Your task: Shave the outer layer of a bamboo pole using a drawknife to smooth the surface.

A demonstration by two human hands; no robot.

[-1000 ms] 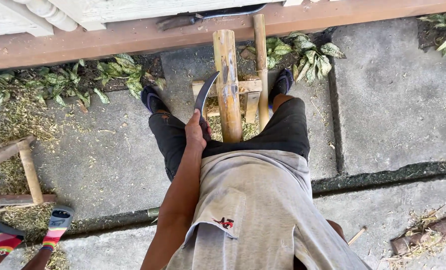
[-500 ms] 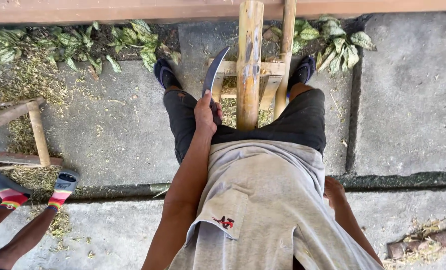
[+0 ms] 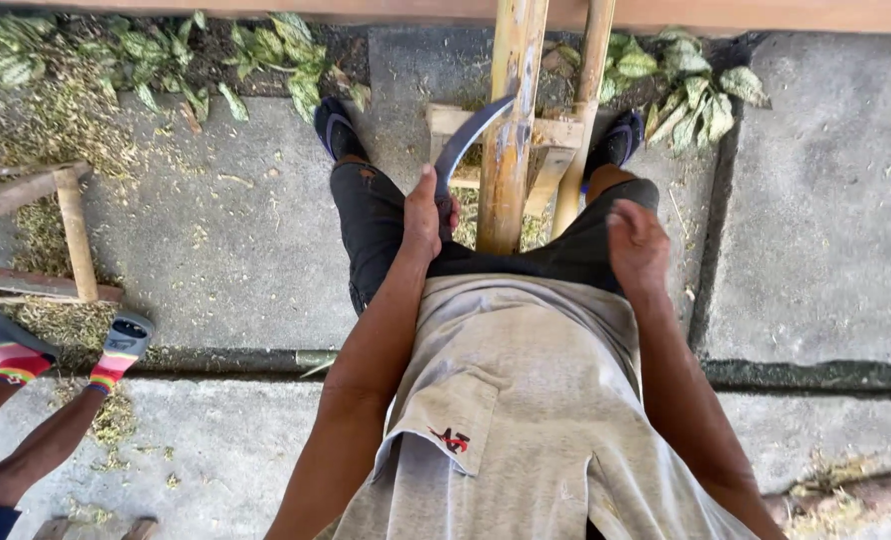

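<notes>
The right hand (image 3: 638,247) rests loosely curled and empty on the thigh, while the left hand (image 3: 426,212) is clenched around the handle of a curved knife (image 3: 466,140), its blade arching beyond the fist against the upright bamboo pole (image 3: 511,120).

Grey concrete slabs (image 3: 216,230) cover the ground in daylight, split by a dark seam (image 3: 816,375); green leaves (image 3: 166,50) line the far edge; a wooden frame (image 3: 71,235) stands left amid scattered shavings (image 3: 46,120).
</notes>
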